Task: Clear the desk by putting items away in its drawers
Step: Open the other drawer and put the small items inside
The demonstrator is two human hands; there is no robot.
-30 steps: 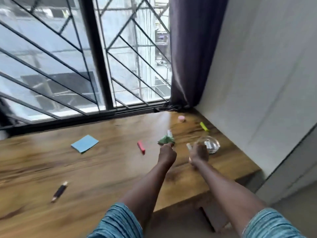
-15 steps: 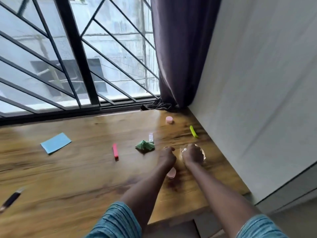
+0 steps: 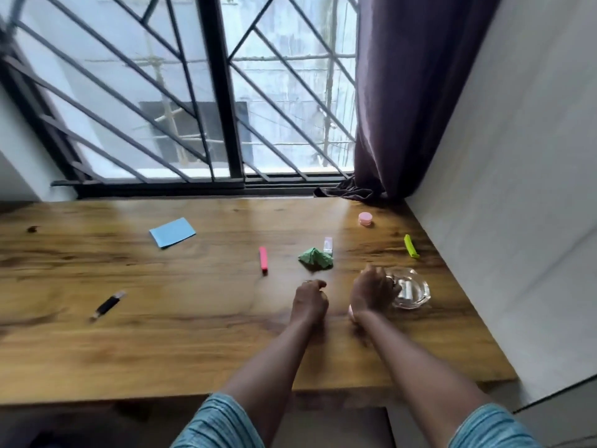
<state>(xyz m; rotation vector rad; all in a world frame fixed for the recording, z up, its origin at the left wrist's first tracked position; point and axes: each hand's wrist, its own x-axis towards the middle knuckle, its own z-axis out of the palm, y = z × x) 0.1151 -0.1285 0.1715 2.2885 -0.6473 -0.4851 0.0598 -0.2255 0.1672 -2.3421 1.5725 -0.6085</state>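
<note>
On the wooden desk point(image 3: 193, 344), my right hand point(image 3: 371, 292) curls its fingers over the left rim of a clear glass dish point(image 3: 415, 294) that has something pale lying in it. My left hand point(image 3: 308, 299) is a closed fist just left of it, with nothing visible in it. A small pink thing point(image 3: 352, 313) lies half hidden beside my right wrist. Beyond my hands lie crumpled green paper point(image 3: 316, 258), a small white tube point(image 3: 328, 245) and a pink marker point(image 3: 263, 260). No drawer is in view.
A blue note pad point(image 3: 172, 232) and a black pen point(image 3: 108, 304) lie to the left. A pink jar point(image 3: 365, 218) and a yellow-green marker point(image 3: 411, 246) sit near the white wall point(image 3: 517, 189). A purple curtain point(image 3: 403, 108) hangs at the barred window.
My left hand has drawn back from the green paper toward me. My right hand has stayed at the glass dish. The view has swung left, showing more of the desk.
</note>
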